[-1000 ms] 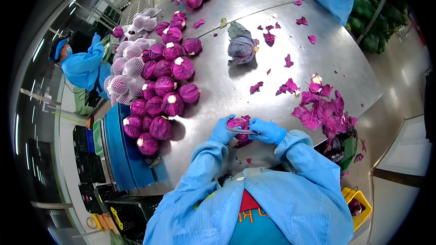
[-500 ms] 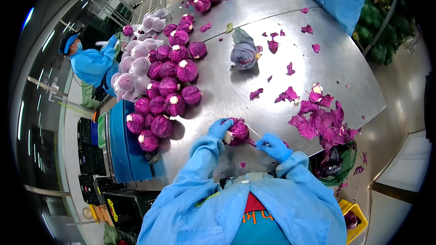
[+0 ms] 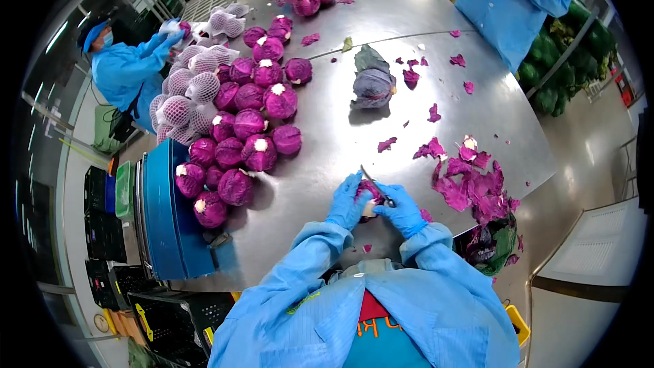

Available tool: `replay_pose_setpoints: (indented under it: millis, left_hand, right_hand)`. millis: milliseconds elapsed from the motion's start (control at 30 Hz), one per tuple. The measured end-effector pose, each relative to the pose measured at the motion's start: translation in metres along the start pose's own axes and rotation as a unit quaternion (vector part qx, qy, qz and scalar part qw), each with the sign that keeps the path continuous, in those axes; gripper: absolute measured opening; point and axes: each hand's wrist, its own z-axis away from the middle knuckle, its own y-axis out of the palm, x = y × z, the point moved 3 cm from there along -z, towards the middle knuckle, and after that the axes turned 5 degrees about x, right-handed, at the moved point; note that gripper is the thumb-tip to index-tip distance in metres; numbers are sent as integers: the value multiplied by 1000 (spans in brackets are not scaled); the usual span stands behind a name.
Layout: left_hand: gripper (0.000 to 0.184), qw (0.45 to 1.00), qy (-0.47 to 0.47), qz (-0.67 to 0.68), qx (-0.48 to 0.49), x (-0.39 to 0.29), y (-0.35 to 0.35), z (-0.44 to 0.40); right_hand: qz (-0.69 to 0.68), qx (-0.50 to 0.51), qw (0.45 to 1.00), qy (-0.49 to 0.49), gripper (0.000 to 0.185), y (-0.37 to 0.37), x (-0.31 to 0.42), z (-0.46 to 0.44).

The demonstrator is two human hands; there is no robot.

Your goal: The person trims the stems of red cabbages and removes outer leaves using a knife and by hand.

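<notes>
Red cabbage sat between both hands; left fingers gripped its side, right fingers clenched knife.

We count two hands at the centre of the frame, one left hand and one right hand, with one knife and one worked cabbage. On the surface we record one dark-leaved cabbage at upper centre, three far cabbages at the top, and roughly twenty bare cabbages left of centre; overlap prevents an exact figure. Netted cabbages at upper left number several, not fully countable. We note three other people across the top and upper left.
</notes>
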Motion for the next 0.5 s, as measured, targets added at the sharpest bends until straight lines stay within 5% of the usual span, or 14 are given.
replay_pose_setpoints:
  millis: [33,133,167,300,400,500]
  left_hand:
    - [89,998,27,-51,40,-20,-16,13]
    - [114,970,6,-167,179,-48,-40,19]
    - [117,969,27,-187,157,-49,-37,17]
    - [101,969,185,-144,82,-35,-13,14]
    - [96,980,149,-118,52,-35,-12,14]
    - [96,987,93,-121,46,-29,-12,16]
  right_hand:
    - [-23,-4,999,32,54,5,-11,0]
    - [-70,-20,993,97,41,7,-28,10]
    - [-70,-24,993,92,37,6,-25,12]
    - [-52,11,971,235,27,-6,10,13]
    - [-93,-58,972,209,19,-1,5,13]
    - [-194,28,970,145,16,12,9,13]
